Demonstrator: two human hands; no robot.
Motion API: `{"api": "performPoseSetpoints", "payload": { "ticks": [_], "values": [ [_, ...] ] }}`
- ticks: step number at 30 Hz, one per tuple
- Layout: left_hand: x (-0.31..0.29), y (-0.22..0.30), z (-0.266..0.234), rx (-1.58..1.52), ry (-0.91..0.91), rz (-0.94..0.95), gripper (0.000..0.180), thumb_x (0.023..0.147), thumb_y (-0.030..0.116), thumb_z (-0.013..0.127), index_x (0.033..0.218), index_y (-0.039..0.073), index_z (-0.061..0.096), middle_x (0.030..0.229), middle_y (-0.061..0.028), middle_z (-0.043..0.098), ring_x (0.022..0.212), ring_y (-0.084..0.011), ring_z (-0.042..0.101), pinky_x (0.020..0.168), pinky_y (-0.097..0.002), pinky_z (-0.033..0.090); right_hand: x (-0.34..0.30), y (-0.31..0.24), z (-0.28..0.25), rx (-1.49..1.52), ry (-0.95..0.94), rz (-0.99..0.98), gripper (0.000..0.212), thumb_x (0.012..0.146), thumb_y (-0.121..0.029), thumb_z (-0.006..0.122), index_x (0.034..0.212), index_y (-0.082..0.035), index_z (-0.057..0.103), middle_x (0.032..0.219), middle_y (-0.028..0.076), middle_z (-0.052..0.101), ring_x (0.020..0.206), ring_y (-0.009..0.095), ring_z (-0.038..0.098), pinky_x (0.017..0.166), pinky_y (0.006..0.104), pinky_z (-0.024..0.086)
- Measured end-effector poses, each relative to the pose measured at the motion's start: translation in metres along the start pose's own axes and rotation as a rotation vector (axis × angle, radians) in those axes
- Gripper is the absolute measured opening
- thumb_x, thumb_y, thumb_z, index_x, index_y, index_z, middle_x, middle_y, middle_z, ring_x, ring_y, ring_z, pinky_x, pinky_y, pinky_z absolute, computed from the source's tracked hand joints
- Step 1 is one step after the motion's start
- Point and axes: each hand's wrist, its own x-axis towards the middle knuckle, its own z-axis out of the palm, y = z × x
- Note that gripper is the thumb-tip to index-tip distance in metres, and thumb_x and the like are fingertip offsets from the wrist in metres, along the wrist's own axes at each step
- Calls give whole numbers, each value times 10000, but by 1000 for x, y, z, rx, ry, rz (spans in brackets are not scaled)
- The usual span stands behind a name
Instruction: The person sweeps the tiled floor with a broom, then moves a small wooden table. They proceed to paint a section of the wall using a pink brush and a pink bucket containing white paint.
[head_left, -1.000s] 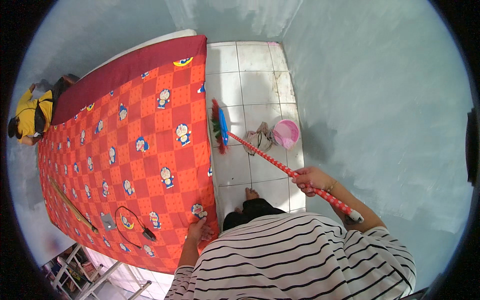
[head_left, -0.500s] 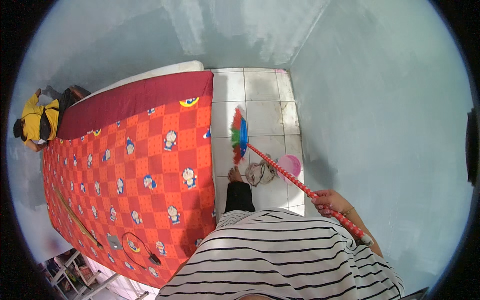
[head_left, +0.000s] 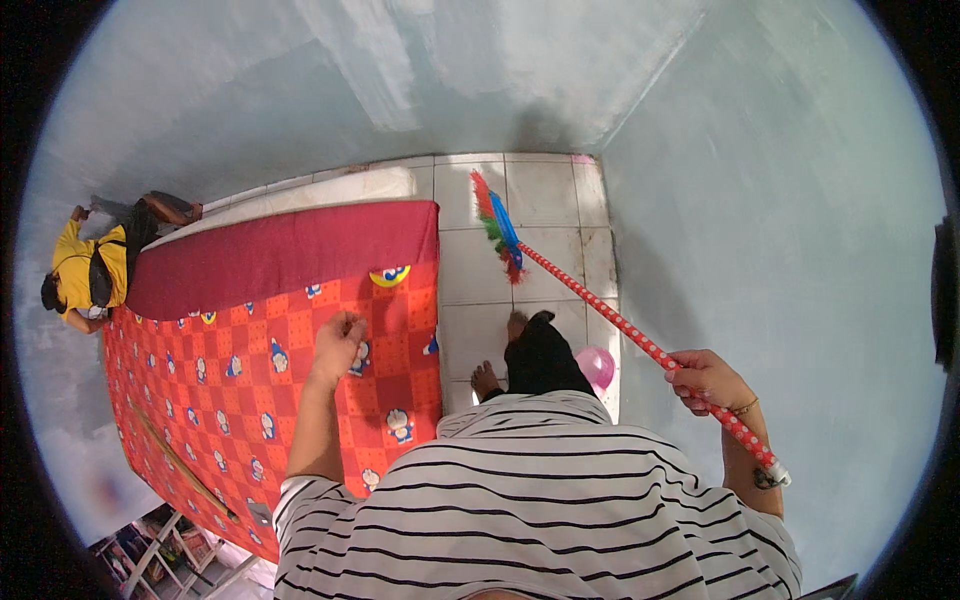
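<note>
My right hand (head_left: 705, 382) is wrapped around the red, white-dotted handle of a broom (head_left: 640, 338), near its upper end. The handle slopes away to the left, down to a blue head (head_left: 507, 228) with red and green bristles, over the white floor tiles near the far wall. My left hand (head_left: 340, 347) hangs above the mattress (head_left: 350, 235), its fingers loosely bent and nothing visible in them. The mattress has a dark red band and a red checked, cartoon-printed cover.
A pink plastic container (head_left: 596, 368) stands on the floor by my leg, beside the right wall (head_left: 760, 250). A person in yellow (head_left: 90, 268) is beyond the mattress at the far left. A long thin stick (head_left: 185, 460) lies on the mattress; a white ladder-like frame (head_left: 155, 555) is at lower left.
My left hand has come into view above the mattress. I have stepped forward; the broom head is farther off and tilted. A grey cloth on the floor is out of sight.
</note>
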Motion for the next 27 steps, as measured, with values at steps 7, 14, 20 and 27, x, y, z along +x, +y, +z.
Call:
{"api": "performPoseSetpoints", "payload": {
  "ticks": [7,14,20,27],
  "values": [
    [123,71,35,388,402,372,205,763,127,604,929,12,570,826,-110,583,762,-252,559,717,-360,452,91,-82,-28,-155,-84,42,284,760,-86,597,1015,23,537,554,-32,436,398,53,382,328,207,284],
    [269,71,52,418,733,431,378,736,202,633,1044,9,526,1121,-213,425,1075,-376,379,910,-441,337,166,-227,-9,-633,-166,32,337,780,-52,546,1099,51,509,534,-22,429,373,63,361,329,220,292],
    [324,35,78,486,661,296,449,741,266,629,1054,-31,505,1139,-244,402,1106,-410,353,955,-483,300,232,-348,38,-992,-262,-46,366,801,-79,526,1150,28,498,524,-20,422,400,65,391,363,237,336],
    [336,30,78,475,663,280,358,748,214,598,1006,-14,501,1129,-229,403,1156,-433,324,987,-574,215,414,-432,207,-1078,-661,-430,224,849,-211,497,712,-35,480,467,5,430,368,99,420,345,264,347]
  ]
}}
